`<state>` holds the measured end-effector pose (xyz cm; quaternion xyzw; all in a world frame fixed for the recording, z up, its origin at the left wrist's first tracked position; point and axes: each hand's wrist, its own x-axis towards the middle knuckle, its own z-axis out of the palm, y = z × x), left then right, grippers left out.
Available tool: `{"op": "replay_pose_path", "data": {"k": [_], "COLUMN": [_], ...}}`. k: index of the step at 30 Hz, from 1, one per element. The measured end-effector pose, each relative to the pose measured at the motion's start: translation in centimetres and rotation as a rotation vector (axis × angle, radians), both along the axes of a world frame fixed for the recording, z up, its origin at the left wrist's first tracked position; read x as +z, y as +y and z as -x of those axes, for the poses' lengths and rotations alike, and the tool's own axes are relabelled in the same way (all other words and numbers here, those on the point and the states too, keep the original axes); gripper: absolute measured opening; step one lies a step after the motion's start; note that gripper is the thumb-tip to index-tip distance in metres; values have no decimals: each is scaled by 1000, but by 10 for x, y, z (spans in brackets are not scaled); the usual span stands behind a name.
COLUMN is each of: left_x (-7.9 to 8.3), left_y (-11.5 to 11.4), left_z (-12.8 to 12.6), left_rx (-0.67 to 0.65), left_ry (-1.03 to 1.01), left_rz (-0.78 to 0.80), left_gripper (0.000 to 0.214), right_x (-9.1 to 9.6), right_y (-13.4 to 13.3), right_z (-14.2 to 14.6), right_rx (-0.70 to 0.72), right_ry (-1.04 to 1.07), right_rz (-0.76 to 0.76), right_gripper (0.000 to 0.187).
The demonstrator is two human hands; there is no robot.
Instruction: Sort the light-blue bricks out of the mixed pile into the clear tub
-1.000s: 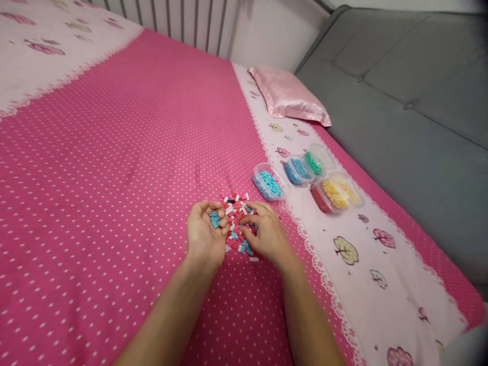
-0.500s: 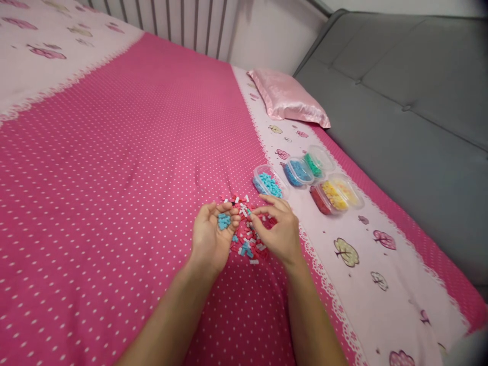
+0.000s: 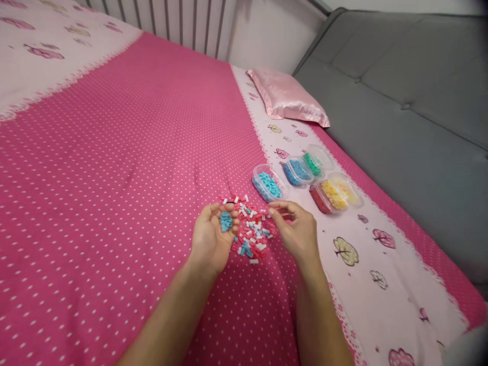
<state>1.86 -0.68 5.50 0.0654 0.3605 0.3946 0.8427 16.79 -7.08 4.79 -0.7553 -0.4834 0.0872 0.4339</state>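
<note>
My left hand [image 3: 212,239] is turned palm up, fingers slightly curled, cradling several small blue plastic bricks [image 3: 225,221]. Just to its right lies a loose pile of small bricks [image 3: 251,227], mostly pink and white, with some blue and a green one among them. Over the pile's right edge, my right hand [image 3: 297,229] has its thumb and index finger pinched together; whatever is between the tips is too small to make out. Beyond the pile stands a clear plastic tub [image 3: 268,184] of light blue bricks.
Further right are more clear tubs: one with darker blue bricks [image 3: 297,173], one with green bricks [image 3: 313,163], one with red bricks [image 3: 320,199] and one with yellow bricks [image 3: 334,195]. A pink pillow [image 3: 287,96] lies by the grey headboard [image 3: 392,91]. Everything rests on a pink dotted bedsheet [image 3: 152,152].
My right hand has moved right, from the middle of the pile to its right edge, uncovering more bricks. The blue bricks in my left palm look more heaped.
</note>
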Motion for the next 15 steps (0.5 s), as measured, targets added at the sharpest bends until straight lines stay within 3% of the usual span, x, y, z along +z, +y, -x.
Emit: {"op": "replay_pose_path", "data": {"k": [3, 6, 10, 15], "left_x": [-1, -1, 0, -1], "left_y": [1, 0, 0, 1], "left_z": [3, 3, 1, 1], "left_rx": [77, 80, 68, 66], "left_ry": [33, 43, 55, 54], "left_rz": [-13, -15, -7, -8], "left_gripper": [25, 22, 21, 20], "right_x": [-4, -8, -12, -18], "right_y": [-5, -8, -7, -4], "right_z": [-14, -17, -18, -20], "right_rx": [64, 136, 206, 245], "right_ry": [59, -1, -132, -206], "right_rz": [307, 473, 581, 608], "right_gripper": [13, 15, 25, 32]}}
